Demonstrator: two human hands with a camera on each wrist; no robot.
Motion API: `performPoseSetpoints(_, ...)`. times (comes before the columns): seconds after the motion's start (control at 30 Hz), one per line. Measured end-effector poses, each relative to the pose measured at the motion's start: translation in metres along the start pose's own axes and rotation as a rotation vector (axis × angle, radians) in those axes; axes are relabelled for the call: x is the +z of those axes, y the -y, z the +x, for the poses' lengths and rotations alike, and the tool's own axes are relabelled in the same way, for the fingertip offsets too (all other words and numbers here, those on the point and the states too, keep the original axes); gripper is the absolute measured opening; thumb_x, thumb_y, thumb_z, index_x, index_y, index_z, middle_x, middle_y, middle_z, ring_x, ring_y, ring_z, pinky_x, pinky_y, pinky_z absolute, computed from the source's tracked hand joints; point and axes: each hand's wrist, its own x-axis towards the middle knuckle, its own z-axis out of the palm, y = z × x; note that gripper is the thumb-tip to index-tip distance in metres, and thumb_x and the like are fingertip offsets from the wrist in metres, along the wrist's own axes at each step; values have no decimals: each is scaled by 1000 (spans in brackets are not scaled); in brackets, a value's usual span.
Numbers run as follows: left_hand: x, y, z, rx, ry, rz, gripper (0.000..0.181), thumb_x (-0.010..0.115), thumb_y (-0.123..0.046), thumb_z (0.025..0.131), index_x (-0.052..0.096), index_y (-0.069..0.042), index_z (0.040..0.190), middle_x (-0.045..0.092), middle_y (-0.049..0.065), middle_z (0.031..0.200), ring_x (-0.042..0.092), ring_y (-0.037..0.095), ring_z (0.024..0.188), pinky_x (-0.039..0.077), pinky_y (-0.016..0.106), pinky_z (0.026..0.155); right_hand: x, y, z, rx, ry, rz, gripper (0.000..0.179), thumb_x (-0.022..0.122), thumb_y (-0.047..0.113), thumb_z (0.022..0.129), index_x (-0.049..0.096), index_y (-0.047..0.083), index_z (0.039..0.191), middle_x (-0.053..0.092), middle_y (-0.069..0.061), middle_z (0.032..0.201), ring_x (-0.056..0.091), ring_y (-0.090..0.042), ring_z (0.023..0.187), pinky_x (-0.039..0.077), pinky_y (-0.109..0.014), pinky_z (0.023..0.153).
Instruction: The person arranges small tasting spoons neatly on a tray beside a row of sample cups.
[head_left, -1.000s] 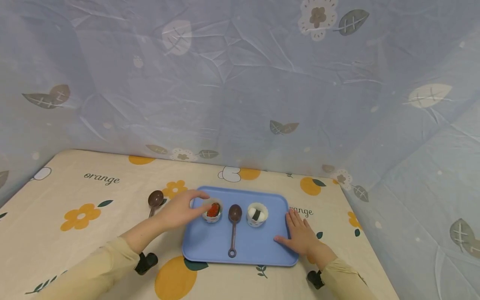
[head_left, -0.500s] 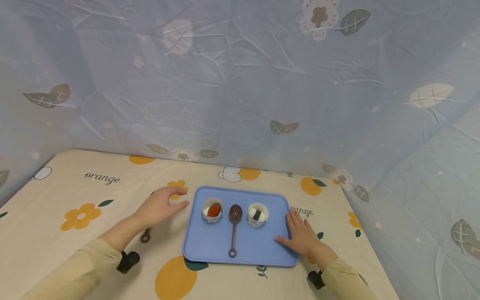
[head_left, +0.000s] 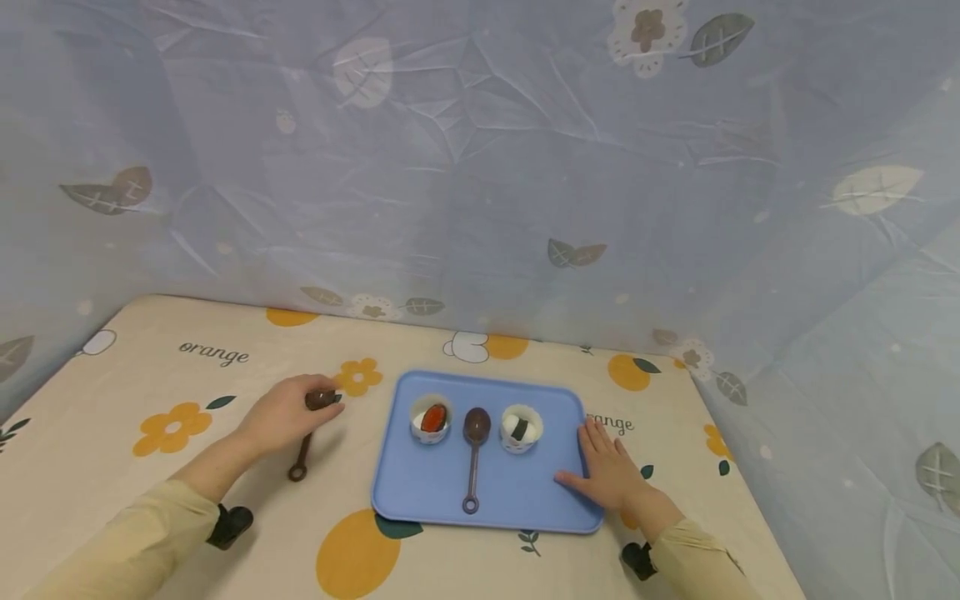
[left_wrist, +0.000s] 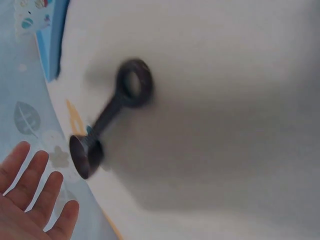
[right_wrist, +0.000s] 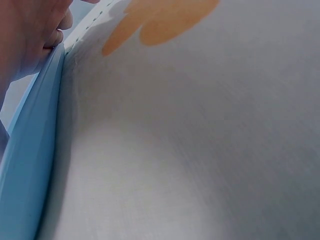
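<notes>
While right hand (head_left: 606,475) stays splayed on tray (head_left: 517,493) | left hand (head_left: 281,417), fingers extended, has moved to off-tray spoon (head_left: 305,450)

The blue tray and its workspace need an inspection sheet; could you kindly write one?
Surface: cream printed cloth.
Job's things: brown spoon beside the blue tray; second spoon on the tray, between a left cup with a red-topped piece and a right cup with a white, dark-banded piece.
Clutter: nothing seen.
Left hand: at the brown spoon's bowl, fingers loosely spread, not visibly gripping it.
Right hand: touches the tray's right rim, fingers extended.
Cables: nothing seen.
Surroundings: creased, leaf-printed blue-grey backdrop.
</notes>
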Motion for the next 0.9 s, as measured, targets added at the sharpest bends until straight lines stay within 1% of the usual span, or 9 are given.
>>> performPoseSetpoints(0.1, -2, 5, -1, -33, 2, 12, 40, 61, -30, 87, 61, 0, 113, 65, 14, 103, 57, 24, 88, 47, 35, 73, -1, -1, 0, -1, 7, -4, 92, 51, 58, 86, 18, -5, 145, 10, -23, 155, 10, -39, 143, 13, -59, 115)
performPoseSetpoints(0.17, -3, 9, -2, -57, 4, 11, 39, 61, -30, 87, 61, 0, 112, 64, 15, 104, 57, 26, 88, 47, 35, 72, -1, -1, 0, -1, 6, -7, 92, 50, 58, 86, 18, -5, 145, 10, -22, 155, 10, -39, 143, 13, -59, 115)
performPoseSetpoints(0.23, -3, 12, -3, -85, 8, 14, 41, 59, -31, 87, 60, 1, 112, 63, 19, 109, 58, 33, 95, 49, 41, 76, -2, -2, 0, -3, 3, -1, 92, 51, 57, 86, 19, -5, 145, 10, -23, 154, 10, -39, 143, 13, -59, 115)
performPoseSetpoints(0.3, -3, 15, -3, -111, 10, 20, 43, 58, -32, 88, 59, 3, 113, 61, 23, 114, 57, 39, 101, 50, 47, 80, -2, -1, 0, -2, 2, 1, 92, 51, 57, 86, 19, -5, 145, 11, -23, 154, 10, -39, 143, 13, -59, 115)
performPoseSetpoints(0.37, -4, 18, -4, -142, 11, 25, 46, 56, -33, 89, 57, 5, 115, 59, 26, 116, 56, 42, 104, 49, 50, 81, -3, -1, 0, -5, -2, 6, 92, 52, 57, 86, 19, -6, 144, 11, -23, 154, 10, -40, 143, 13, -60, 115)
performPoseSetpoints(0.53, -5, 23, -5, -224, 46, 23, 47, 55, -33, 89, 56, 9, 112, 61, 27, 106, 59, 34, 90, 50, 43, 74, -3, -1, -1, -4, -1, 0, 91, 52, 57, 86, 19, -6, 145, 11, -23, 154, 11, -40, 143, 14, -60, 115)
performPoseSetpoints(0.67, -4, 24, -5, -285, 105, 18, 43, 55, -31, 89, 58, 8, 105, 63, 24, 98, 59, 28, 83, 50, 38, 69, -2, -1, -1, -5, 6, 3, 92, 52, 57, 86, 19, -5, 145, 11, -22, 154, 11, -39, 143, 14, -60, 115)
performPoseSetpoints(0.8, -3, 23, -4, -322, 160, 19, 37, 56, -28, 88, 60, 7, 100, 64, 19, 91, 57, 24, 79, 47, 33, 64, 0, -3, -1, -8, 8, -8, 92, 53, 56, 86, 19, -5, 145, 12, -22, 154, 12, -39, 143, 14, -61, 114)
performPoseSetpoints(0.9, -2, 22, -3, -339, 172, 32, 34, 56, -27, 87, 61, 6, 97, 64, 15, 86, 55, 21, 75, 45, 30, 61, 1, -4, -1, -13, 2, -22, 92, 54, 56, 85, 19, -4, 145, 13, -22, 154, 13, -38, 143, 15, -61, 114)
